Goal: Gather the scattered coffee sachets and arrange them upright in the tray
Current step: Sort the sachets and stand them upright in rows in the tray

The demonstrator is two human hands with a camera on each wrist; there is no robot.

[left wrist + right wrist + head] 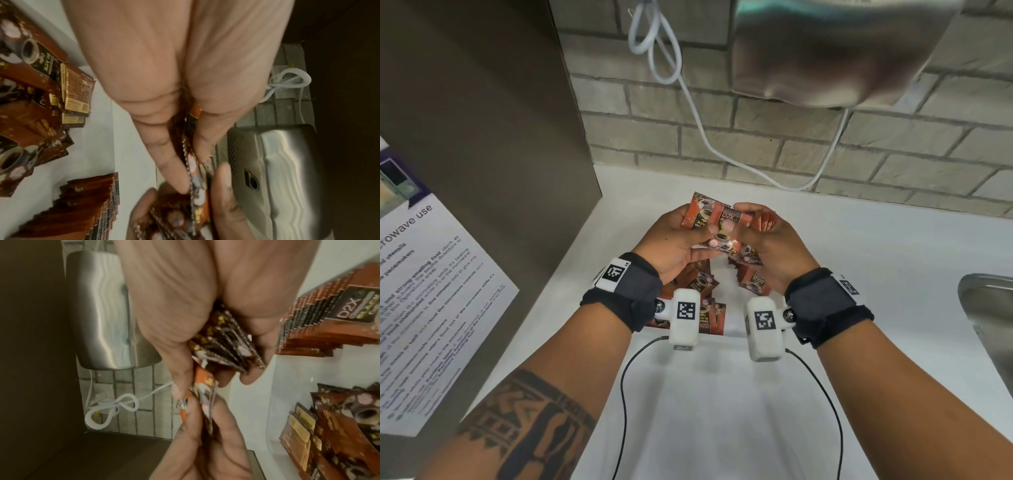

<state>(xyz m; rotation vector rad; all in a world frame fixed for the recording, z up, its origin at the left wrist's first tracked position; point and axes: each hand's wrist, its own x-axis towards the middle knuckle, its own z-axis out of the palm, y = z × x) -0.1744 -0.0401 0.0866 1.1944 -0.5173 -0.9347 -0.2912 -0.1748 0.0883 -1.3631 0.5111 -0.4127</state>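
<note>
Both wrist views are motion-blurred where the left hand (pixel 674 240) and right hand (pixel 774 246) meet around the held sachets (pixel 722 226), so their count cannot be told. In the head view the wrist cameras (pixel 685 318) hide much of the loose sachets (pixel 698 284) on the tabletop (pixel 859 274); no tray wall can be made out. The sink (pixel 989 308) is cut off at the right edge, the notice (pixel 431 291) at the left, its small print unreadable.

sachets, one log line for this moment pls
left hand: holds sachets | right hand: holds same bunch | tray: neat row | loose pile remains
</note>
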